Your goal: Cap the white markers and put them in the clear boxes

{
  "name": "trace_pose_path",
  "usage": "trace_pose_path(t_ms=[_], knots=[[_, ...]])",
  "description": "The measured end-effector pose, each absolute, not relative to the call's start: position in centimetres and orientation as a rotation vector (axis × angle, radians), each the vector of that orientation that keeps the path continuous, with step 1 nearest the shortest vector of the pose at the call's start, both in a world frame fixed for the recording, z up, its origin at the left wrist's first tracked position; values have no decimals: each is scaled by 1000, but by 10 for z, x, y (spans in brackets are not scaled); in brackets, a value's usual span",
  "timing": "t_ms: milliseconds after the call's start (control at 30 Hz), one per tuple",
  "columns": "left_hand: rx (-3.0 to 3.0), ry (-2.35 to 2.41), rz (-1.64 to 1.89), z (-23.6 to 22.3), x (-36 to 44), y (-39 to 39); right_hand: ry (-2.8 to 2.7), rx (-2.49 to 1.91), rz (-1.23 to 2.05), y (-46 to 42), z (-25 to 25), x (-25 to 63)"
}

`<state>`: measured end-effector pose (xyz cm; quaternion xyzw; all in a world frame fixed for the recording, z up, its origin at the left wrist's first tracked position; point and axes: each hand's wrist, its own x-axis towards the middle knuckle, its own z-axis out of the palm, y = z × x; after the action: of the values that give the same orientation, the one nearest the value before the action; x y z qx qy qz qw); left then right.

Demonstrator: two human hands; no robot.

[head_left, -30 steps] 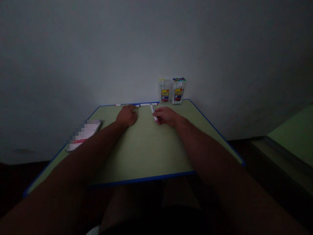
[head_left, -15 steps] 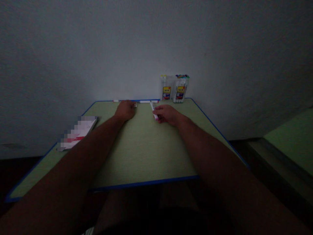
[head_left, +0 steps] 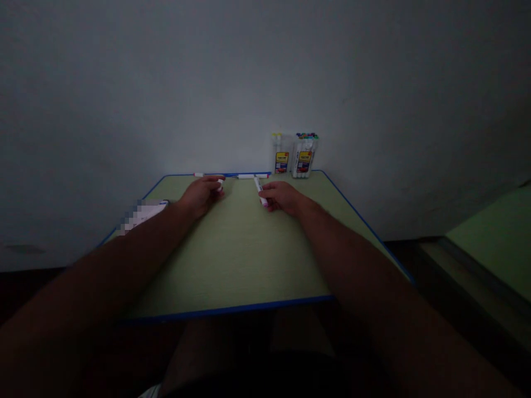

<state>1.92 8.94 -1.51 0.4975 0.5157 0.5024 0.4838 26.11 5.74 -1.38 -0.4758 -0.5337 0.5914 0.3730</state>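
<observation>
My right hand [head_left: 282,198] is closed around a white marker [head_left: 259,187] with a pink lower end. The marker slants, its other end pointing toward the back edge. To its left, my left hand [head_left: 201,194] pinches a small white piece [head_left: 220,184] that looks like a marker cap. The fingers partly hide it. Both hands are over the far half of the pale green table [head_left: 240,249], apart from each other. Behind them, a white marker [head_left: 249,177] lies along the back edge, and another white marker [head_left: 199,174] lies farther left, partly hidden by my left hand.
Two clear marker cases stand against the wall: one case [head_left: 282,161] with a few yellow-capped markers, and a fuller case [head_left: 305,157] beside it. A flat book or pad [head_left: 145,213] lies at the left, partly behind my left forearm. Blue trim edges the table.
My left hand has drawn back from the far edge, leftward, with the small white piece in its fingers. My right hand still holds the marker in nearly the same place. The view has shifted slightly.
</observation>
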Motion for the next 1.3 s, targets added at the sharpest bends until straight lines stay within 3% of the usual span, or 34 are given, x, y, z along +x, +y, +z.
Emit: trace_pose_path(t_ms=[533, 1300], knots=[[998, 1182, 1085, -1, 33, 17, -1414, -1196, 1543, 43, -8, 244], [989, 1230, 1258, 1, 20, 28, -1282, -1343, 1232, 47, -4, 266]])
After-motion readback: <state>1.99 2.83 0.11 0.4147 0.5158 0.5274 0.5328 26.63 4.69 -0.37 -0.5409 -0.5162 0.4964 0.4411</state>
